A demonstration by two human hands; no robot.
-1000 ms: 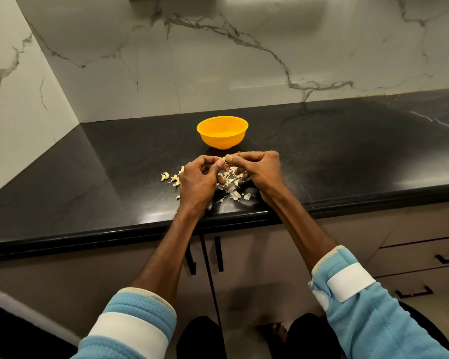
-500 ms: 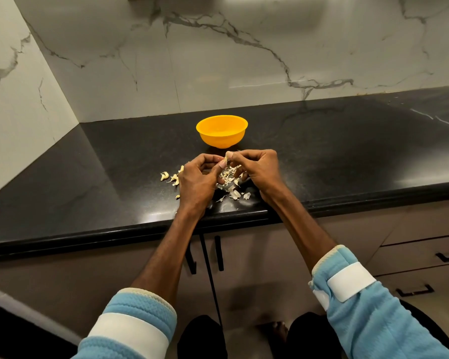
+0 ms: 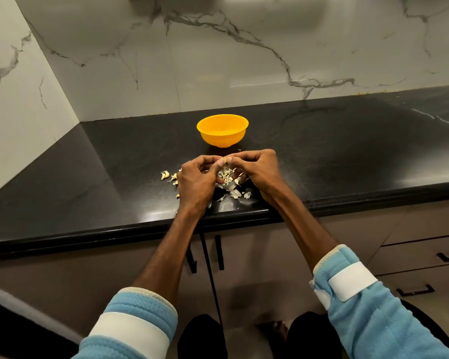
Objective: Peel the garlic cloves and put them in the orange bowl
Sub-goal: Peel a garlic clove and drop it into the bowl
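Note:
An orange bowl [image 3: 222,130] stands on the black countertop [image 3: 347,151], a short way behind my hands. My left hand [image 3: 196,180] and my right hand [image 3: 257,168] meet fingertip to fingertip and pinch one small garlic clove [image 3: 226,160] between them, just above the counter. Most of that clove is hidden by my fingers. Under and between my hands lies a scatter of pale garlic skins and cloves [image 3: 231,186]. A few more cloves [image 3: 165,174] lie to the left of my left hand.
The counter's front edge [image 3: 231,216] runs just under my wrists. Marble walls close off the back and the left side. Below the counter are cabinet doors with dark handles [image 3: 219,252] and drawers [image 3: 425,255] at the right.
Both hands have stayed together on the clove, shifting very slightly toward the bowl. The bowl and the scattered skins have not moved.

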